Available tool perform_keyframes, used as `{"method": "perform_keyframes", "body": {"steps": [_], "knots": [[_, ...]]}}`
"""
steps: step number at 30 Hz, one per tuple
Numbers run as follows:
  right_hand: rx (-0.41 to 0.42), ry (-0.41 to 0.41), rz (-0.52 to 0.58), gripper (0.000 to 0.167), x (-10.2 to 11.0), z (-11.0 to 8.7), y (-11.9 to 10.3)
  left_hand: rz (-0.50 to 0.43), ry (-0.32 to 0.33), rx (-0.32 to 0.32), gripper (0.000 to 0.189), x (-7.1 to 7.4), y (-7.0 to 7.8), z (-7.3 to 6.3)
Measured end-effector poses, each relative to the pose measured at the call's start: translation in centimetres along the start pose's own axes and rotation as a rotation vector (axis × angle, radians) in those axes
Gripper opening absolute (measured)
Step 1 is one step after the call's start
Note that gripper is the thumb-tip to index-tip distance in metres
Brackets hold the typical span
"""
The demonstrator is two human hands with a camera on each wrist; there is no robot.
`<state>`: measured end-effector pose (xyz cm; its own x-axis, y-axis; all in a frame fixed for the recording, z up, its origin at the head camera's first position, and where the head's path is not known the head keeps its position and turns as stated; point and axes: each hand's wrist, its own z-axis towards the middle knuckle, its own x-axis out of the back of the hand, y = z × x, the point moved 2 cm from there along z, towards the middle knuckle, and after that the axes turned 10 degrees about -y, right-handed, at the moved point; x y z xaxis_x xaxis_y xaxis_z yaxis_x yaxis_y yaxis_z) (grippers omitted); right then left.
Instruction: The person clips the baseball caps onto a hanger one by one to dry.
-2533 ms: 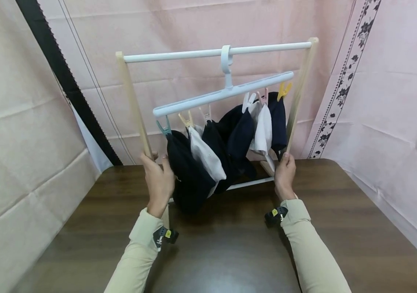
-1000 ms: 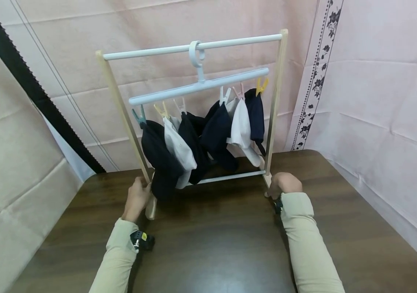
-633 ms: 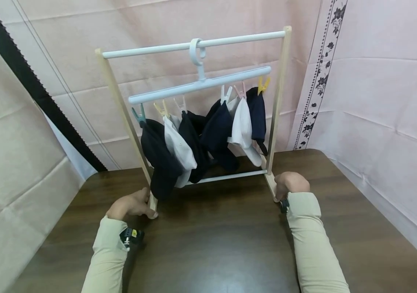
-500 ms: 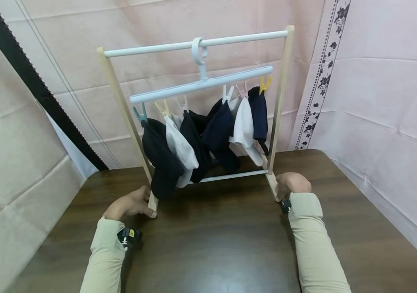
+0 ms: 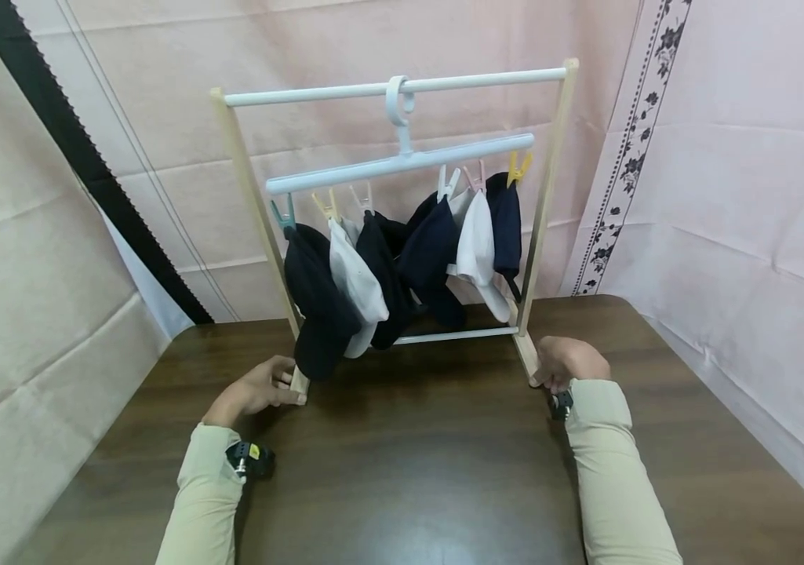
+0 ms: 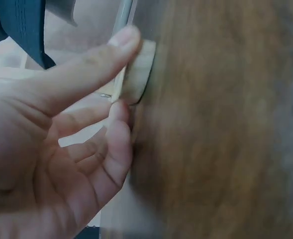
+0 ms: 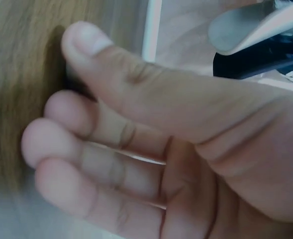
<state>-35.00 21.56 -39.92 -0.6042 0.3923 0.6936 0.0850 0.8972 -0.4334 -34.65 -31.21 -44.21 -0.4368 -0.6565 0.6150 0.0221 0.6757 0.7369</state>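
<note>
A small clothes rack (image 5: 546,196), with pale wooden sides and white rods, stands on the table. From its top rod a light-blue hanger (image 5: 402,162) hangs tilted, its left end lower. Coloured clothespins (image 5: 514,169) clip several dark and white socks (image 5: 359,282) to it. My left hand (image 5: 256,388) pinches the front end of the rack's left foot (image 6: 140,72) between thumb and fingers. At the right foot (image 5: 527,357) my right hand (image 5: 571,363) grips the front end with curled fingers; the thumb hides most of that contact in the right wrist view.
The brown wooden table (image 5: 416,471) extends in front of the rack. Pale cloth (image 5: 373,47) hangs behind and on both sides. A black strip (image 5: 91,157) runs down the left of it, and a flowered band (image 5: 631,157) down the right.
Earlier both hands held the rack's side posts; they have moved down to its feet. The rack has come down onto the table. Lately its left foot has shifted slightly back.
</note>
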Motion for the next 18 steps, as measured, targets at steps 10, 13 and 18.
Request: {"method": "perform_keyframes", "body": {"steps": [10, 13, 18], "knots": [[0.014, 0.040, -0.004, 0.029, 0.14, 0.76, 1.13, -0.014, 0.090, 0.071, 0.077, -0.40, -0.43, 0.26], [0.042, 0.059, 0.017, 0.029, 0.24, 0.54, 1.00, -0.031, 0.090, 0.059, 0.077, -0.37, -0.47, 0.27], [0.052, 0.086, 0.054, 0.028, 0.15, 0.24, 0.64, -0.045, 0.090, 0.052, 0.077, -0.27, -0.65, 0.26]]}}
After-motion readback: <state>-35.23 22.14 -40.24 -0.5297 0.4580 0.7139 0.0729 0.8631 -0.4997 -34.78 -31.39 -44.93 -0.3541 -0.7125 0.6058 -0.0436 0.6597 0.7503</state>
